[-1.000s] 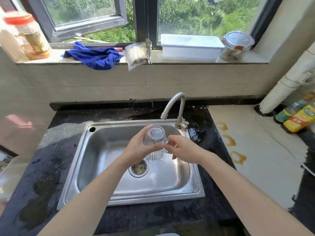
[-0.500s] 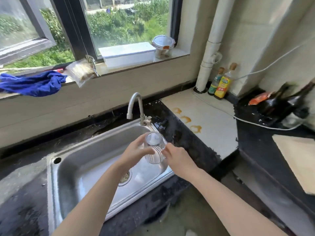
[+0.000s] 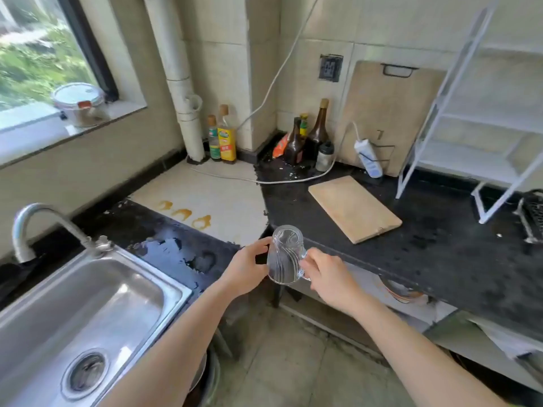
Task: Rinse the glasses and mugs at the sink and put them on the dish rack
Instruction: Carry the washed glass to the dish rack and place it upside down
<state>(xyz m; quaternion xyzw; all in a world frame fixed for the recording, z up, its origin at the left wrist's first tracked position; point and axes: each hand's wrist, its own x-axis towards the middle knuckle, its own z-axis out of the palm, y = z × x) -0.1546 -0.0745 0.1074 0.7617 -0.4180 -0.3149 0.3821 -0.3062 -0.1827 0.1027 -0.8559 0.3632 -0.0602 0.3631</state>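
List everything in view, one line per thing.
glass mug: one, clear, base up, held off the counter corner
sink: one, steel, lower left
tap: one, steel, behind sink
flat cutting board: one, wooden, black counter
leaning cutting board: one, wooden, against wall
brown bottles: two, corner
white pipe: one, left of corner
power strip: one, white, by leaning board
shelf rack: one, white, right
wire rack: one, dark, right edge
left grip: holds mug body
right grip: holds mug handle

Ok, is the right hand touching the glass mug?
Touching: in the head view the right hand pinches the handle of the glass mug.
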